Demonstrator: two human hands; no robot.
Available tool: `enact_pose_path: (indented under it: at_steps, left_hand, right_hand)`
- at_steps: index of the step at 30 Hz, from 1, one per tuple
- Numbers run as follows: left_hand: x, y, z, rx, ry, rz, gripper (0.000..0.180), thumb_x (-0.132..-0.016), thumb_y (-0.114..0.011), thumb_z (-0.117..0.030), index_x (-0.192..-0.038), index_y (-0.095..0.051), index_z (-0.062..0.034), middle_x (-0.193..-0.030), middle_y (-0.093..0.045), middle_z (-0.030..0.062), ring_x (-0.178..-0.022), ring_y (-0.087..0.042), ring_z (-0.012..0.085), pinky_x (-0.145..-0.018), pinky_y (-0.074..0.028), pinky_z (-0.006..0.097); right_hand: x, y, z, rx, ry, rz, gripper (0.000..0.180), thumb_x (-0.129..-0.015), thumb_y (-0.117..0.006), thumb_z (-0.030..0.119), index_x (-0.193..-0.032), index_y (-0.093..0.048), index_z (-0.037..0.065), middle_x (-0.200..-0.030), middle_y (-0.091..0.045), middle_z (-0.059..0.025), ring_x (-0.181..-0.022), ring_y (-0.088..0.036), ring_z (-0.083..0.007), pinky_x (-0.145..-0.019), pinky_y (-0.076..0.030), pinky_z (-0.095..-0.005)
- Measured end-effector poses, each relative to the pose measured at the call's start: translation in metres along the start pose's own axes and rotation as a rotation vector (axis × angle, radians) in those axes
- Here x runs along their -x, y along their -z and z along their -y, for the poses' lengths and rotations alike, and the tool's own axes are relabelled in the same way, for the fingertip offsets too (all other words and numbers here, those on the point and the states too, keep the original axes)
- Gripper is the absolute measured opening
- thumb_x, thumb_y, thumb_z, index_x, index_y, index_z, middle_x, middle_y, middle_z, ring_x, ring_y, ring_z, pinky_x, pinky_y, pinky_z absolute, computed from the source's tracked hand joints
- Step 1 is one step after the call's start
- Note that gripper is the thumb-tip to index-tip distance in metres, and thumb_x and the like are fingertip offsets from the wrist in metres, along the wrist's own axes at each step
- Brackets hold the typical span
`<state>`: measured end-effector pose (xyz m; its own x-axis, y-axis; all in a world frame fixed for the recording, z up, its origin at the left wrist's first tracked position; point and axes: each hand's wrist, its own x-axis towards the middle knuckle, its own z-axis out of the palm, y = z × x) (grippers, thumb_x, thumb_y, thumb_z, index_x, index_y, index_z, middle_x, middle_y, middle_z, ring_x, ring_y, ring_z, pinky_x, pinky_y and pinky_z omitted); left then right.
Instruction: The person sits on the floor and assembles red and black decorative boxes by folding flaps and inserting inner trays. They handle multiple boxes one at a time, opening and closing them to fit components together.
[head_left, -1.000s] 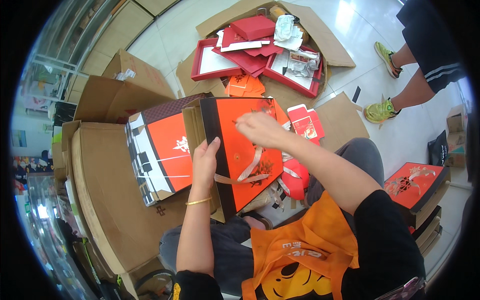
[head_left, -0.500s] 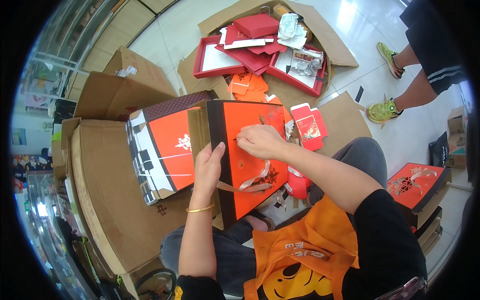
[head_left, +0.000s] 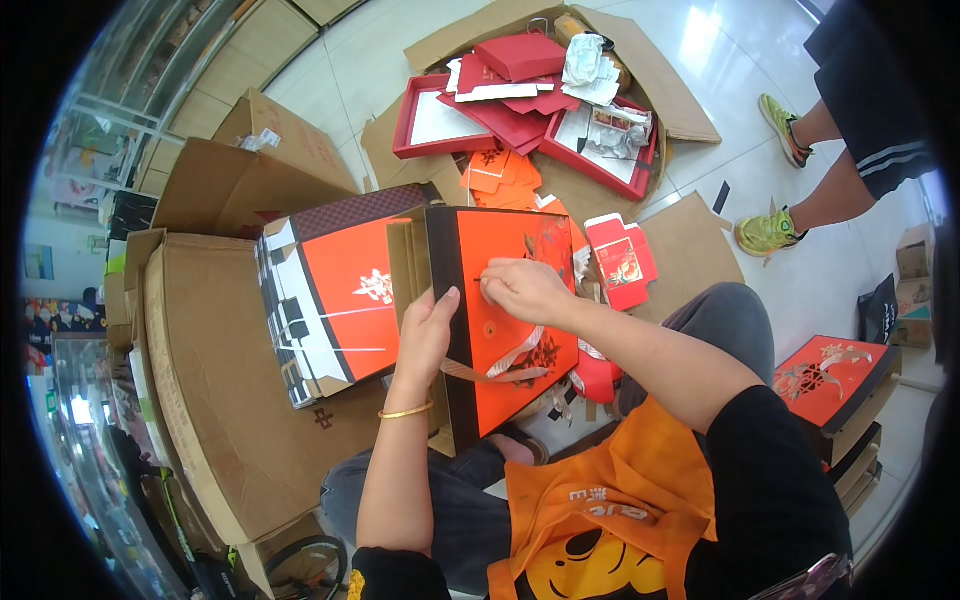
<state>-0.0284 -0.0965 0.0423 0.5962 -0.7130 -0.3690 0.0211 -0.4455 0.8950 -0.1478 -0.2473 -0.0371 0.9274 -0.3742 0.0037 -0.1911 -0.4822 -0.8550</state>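
Note:
An orange paper gift bag (head_left: pixel 500 320) with a black side lies flat on my lap, its ribbon handle (head_left: pixel 500 365) loose across the front. My left hand (head_left: pixel 428 335) presses on the bag's black side edge, a gold bangle on the wrist. My right hand (head_left: pixel 520 288) pinches something small on the bag's upper front, fingers closed at the handle hole. A stack of orange, black and white gift boxes (head_left: pixel 330 295) rests just left of the bag on a large cardboard carton (head_left: pixel 220 400).
Flattened cardboard (head_left: pixel 640 60) ahead carries red trays (head_left: pixel 440 115), red box lids, crumpled wrapping and orange cards. A red carton (head_left: pixel 620 260) lies by my knee. Another person's legs in green shoes (head_left: pixel 765 232) stand at the right. Orange boxes (head_left: pixel 835 385) are stacked at right.
My right hand has slid down and left across the bag's front to the handle hole. The left hand has shifted slightly along the black edge. The bag has settled lower.

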Motion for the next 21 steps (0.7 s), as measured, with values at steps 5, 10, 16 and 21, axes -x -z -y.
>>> enact_pose_path:
  at_steps: [5,10,16,21]
  left_hand:
    - [0.002,-0.002,0.001,-0.012,0.042,0.004,0.034,-0.105,-0.056,-0.022,-0.124,-0.065,0.0045,-0.11,-0.068,0.0023,-0.101,-0.057,0.0092,-0.092,-0.045,0.027]
    - [0.004,-0.001,0.001,-0.041,0.033,0.037,0.045,-0.106,-0.054,-0.035,-0.128,-0.064,0.0036,-0.116,-0.067,0.0042,-0.107,-0.058,0.0096,-0.093,-0.046,0.027]
    - [-0.006,-0.013,0.01,0.456,0.251,-0.105,0.059,-0.105,-0.048,-0.051,-0.126,-0.066,0.0017,-0.115,-0.071,0.0075,-0.096,-0.068,0.0169,-0.08,-0.055,0.029]
    - [-0.021,0.012,0.068,0.675,0.319,0.016,0.034,-0.105,-0.051,-0.016,-0.131,-0.062,0.0024,-0.12,-0.071,0.0149,-0.104,-0.072,0.0272,-0.09,-0.061,0.041]
  right_hand:
    - [0.002,-0.001,0.005,0.075,0.048,-0.067,0.032,-0.095,-0.048,0.028,-0.095,-0.071,0.006,-0.098,-0.066,-0.0108,-0.091,-0.066,-0.0348,-0.077,-0.054,-0.0478]
    - [0.0,-0.001,0.002,0.105,0.113,-0.037,0.032,-0.094,-0.049,0.027,-0.091,-0.071,0.005,-0.093,-0.065,-0.012,-0.088,-0.067,-0.0349,-0.075,-0.055,-0.0477]
    - [0.002,0.007,0.005,0.341,0.081,0.024,0.033,-0.096,-0.046,0.028,-0.083,-0.072,0.011,-0.091,-0.071,-0.0138,-0.084,-0.071,-0.0353,-0.067,-0.056,-0.0517]
    - [-0.01,-0.012,0.023,0.484,0.126,0.153,0.026,-0.092,-0.051,0.025,-0.083,-0.071,0.01,-0.085,-0.072,-0.016,-0.077,-0.072,-0.0368,-0.059,-0.054,-0.0538]
